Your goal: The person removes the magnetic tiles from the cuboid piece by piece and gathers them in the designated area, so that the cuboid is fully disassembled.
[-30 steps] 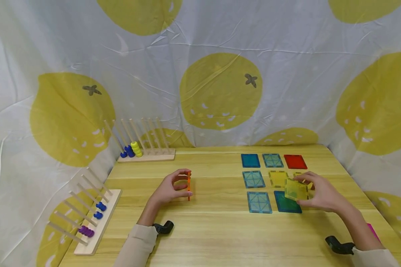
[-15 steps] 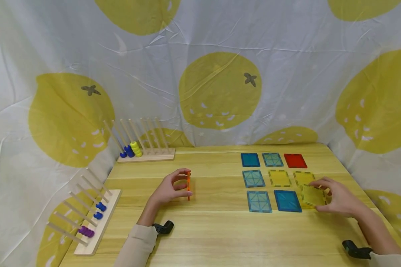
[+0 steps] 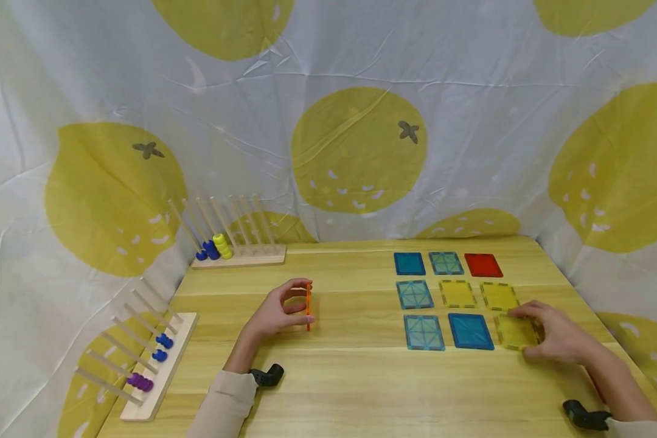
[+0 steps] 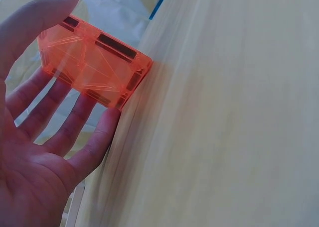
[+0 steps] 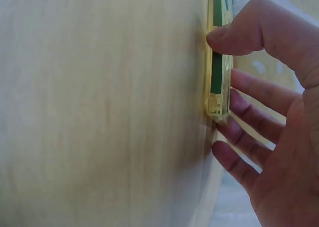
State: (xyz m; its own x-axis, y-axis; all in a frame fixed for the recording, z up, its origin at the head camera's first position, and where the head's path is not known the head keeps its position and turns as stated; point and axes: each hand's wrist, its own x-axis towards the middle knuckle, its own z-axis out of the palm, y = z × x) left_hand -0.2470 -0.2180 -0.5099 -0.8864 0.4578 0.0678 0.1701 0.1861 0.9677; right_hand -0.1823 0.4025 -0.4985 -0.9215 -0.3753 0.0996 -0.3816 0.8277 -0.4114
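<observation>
Left of the table's middle, my left hand [image 3: 274, 311] pinches an orange magnetic tile [image 4: 94, 60] on edge between thumb and fingers. In the left wrist view, the tile's lower corner is close to the tabletop. At the right, my right hand [image 3: 564, 333] grips a yellow magnetic tile [image 3: 514, 331] by its edges, low over or on the table; contact cannot be told. Just behind that tile lies a second yellow tile [image 3: 499, 295], and to its left a dark blue tile [image 3: 471, 331]. In the right wrist view, the thumb presses the held tile's [image 5: 218, 62] edge.
Blue tiles [image 3: 414, 294], a third yellow tile [image 3: 457, 294] and a red tile [image 3: 483, 265] lie flat in rows. Two wooden peg racks with beads stand at the left: one at the back [image 3: 241, 258], one along the side [image 3: 161, 368]. A lemon-print curtain [image 3: 471, 152] hangs behind.
My right hand has carried the yellow tile rightward from over the dark blue tile, then lowered it into the near right corner of the rows. The left hand has stayed put with the orange tile.
</observation>
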